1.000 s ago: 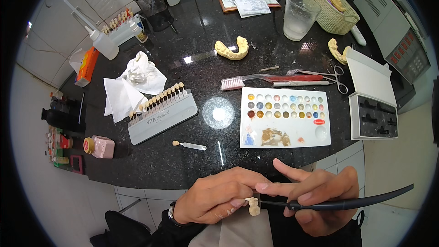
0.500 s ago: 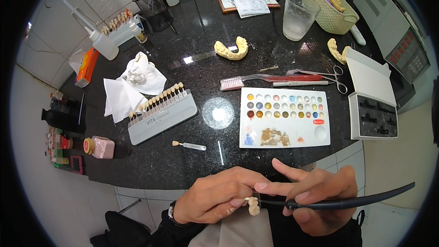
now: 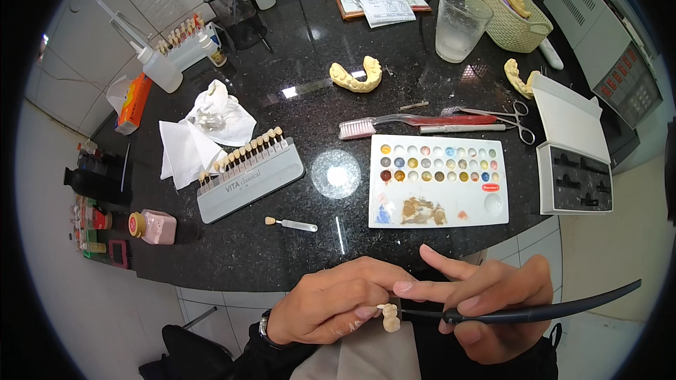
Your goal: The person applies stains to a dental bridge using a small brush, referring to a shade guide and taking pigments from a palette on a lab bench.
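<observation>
My left hand (image 3: pixel 334 300) is closed, thumb and fingers pinching a thin pale stick beside a small dental bridge (image 3: pixel 391 318), several joined tooth-coloured crowns. How the bridge is fixed to the stick is partly hidden by my fingertips. Between the thumb and fingers of my right hand (image 3: pixel 503 302) lies a slim black-handled brush (image 3: pixel 549 312), its thin tip pointing left and at or very near the bridge. The index fingertip of this hand rests against my left hand. Just beyond stands a white palette (image 3: pixel 451 214) with rows of coloured stains and brown smears.
A grey shade guide (image 3: pixel 250 183) with tooth tabs lies left, a loose tab (image 3: pixel 292 225) nearer me. Beyond the palette are a toothbrush (image 3: pixel 415 120), clamp scissors (image 3: pixel 520 123) and a yellow dental cast (image 3: pixel 357 75). An open white box (image 3: pixel 576 179) stands right, a pink jar (image 3: pixel 153 227) left.
My right hand and the brush have shifted very slightly to the right, the tip staying by the bridge. My left hand holds still.
</observation>
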`<state>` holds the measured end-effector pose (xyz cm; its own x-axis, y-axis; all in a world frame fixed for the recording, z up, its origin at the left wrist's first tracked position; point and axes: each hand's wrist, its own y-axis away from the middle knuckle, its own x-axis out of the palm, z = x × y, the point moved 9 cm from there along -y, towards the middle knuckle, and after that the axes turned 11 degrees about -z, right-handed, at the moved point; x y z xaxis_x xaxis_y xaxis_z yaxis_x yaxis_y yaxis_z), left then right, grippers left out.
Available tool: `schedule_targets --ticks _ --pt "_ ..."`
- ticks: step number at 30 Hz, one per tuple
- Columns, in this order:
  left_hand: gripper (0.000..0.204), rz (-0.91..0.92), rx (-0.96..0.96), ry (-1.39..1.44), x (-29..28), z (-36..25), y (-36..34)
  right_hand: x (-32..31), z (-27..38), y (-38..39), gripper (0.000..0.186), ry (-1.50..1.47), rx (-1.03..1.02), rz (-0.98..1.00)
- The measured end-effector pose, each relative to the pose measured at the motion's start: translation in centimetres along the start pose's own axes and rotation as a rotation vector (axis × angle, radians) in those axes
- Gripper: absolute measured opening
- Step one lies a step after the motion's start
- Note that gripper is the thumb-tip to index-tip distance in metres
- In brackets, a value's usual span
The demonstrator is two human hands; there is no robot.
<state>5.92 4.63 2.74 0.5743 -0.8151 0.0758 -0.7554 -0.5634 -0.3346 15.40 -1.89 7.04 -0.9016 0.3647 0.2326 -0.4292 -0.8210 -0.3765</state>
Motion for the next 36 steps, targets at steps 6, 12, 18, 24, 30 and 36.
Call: schedule_targets --ticks 6,12,18,24,30,36 --pt "0.019 0.001 0.003 -0.003 0.0 0.0 0.0 0.0 0.0 0.0 0.02 -0.004 0.007 -0.007" --pt "0.019 -0.012 0.001 -0.006 -0.1 -0.1 0.0 -0.2 -0.1 0.0 0.021 -0.028 0.014 -0.008" --pt "0.019 -0.002 -0.013 -0.008 0.1 -0.1 -0.2 0.1 0.2 0.1 0.023 0.058 -0.017 0.068" --pt "0.023 -0.02 0.002 -0.008 -0.2 -0.2 -0.2 0.1 0.0 -0.2 0.023 0.058 0.016 0.091" --pt "0.016 -0.067 -0.078 0.011 -0.6 0.1 -0.3 -1.5 -0.3 -0.4 0.02 0.02 0.016 -0.038" --pt "0.015 -0.114 -0.002 -0.095 -1.2 0.2 -0.1 -2.3 -3.8 0.1 0.027 -0.076 0.267 -0.204"
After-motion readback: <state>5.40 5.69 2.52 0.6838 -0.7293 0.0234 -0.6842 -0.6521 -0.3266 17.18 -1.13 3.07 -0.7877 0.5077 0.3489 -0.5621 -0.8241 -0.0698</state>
